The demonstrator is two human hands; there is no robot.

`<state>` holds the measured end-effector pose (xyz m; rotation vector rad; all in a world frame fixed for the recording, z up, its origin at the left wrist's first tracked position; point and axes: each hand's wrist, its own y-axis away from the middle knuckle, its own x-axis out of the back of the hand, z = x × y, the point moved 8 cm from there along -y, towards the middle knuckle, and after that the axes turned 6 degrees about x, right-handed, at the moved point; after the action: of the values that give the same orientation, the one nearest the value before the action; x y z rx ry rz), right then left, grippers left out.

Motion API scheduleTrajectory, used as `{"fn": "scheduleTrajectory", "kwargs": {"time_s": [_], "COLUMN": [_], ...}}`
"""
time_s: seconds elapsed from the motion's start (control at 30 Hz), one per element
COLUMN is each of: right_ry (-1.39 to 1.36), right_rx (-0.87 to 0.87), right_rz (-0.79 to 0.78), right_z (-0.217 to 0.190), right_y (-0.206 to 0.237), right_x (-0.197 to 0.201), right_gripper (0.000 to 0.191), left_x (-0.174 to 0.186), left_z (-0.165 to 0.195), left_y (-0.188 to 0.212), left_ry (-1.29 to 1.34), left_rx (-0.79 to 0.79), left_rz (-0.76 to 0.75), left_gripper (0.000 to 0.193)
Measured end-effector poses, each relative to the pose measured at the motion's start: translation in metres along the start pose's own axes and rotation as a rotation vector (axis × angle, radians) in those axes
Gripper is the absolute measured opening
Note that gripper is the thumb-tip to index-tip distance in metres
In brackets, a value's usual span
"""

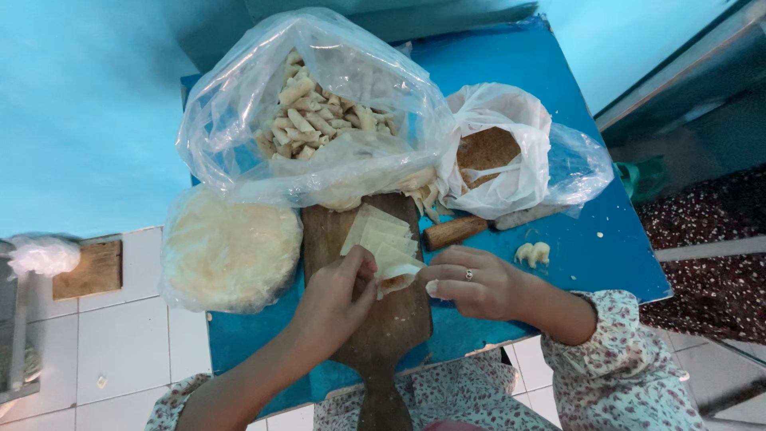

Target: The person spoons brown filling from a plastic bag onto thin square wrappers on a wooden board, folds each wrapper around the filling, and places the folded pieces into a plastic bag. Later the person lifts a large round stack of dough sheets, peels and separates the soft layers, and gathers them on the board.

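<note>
Both hands pinch one pastry strip at the board's centre, left hand at nine o'clock, right hand at three — thin, limp, likely tear-prone, best held by its edges.

Thin, matt dough strips lie on a worn wooden board, its grain dull and stained. Crinkled, glossy clear plastic bags hold pale, floury rolls. The table is smooth painted blue. A knife's handle is bare wood. The sleeves are soft printed cloth.
</note>
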<state>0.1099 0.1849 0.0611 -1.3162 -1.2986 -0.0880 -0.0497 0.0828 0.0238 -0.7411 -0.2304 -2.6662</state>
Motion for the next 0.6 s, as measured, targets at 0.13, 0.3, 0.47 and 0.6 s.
{"fn": "scheduleTrajectory", "kwargs": {"time_s": [0.13, 0.3, 0.47, 0.6], "right_ry": [0.013, 0.187, 0.537, 1.054], "right_rx": [0.017, -0.072, -0.592, -0.623], "right_rz": [-0.013, 0.255, 0.564, 0.327], "right_z": [-0.001, 0.008, 0.033, 0.025], "right_y": [0.003, 0.011, 0.022, -0.009], "right_x": [-0.002, 0.036, 0.101, 0.105], "right_gripper": [0.06, 0.059, 0.048, 0.046], "left_x": [-0.001, -0.003, -0.006, -0.005], "left_z": [-0.003, 0.005, 0.012, 0.02], "left_y": [0.0, 0.0, 0.003, 0.007], "left_ry": [0.034, 0.004, -0.068, -0.109], "left_rx": [0.037, -0.05, -0.129, -0.264], "left_rz": [-0.02, -0.006, 0.023, 0.066], "left_gripper": [0.019, 0.02, 0.015, 0.015]}}
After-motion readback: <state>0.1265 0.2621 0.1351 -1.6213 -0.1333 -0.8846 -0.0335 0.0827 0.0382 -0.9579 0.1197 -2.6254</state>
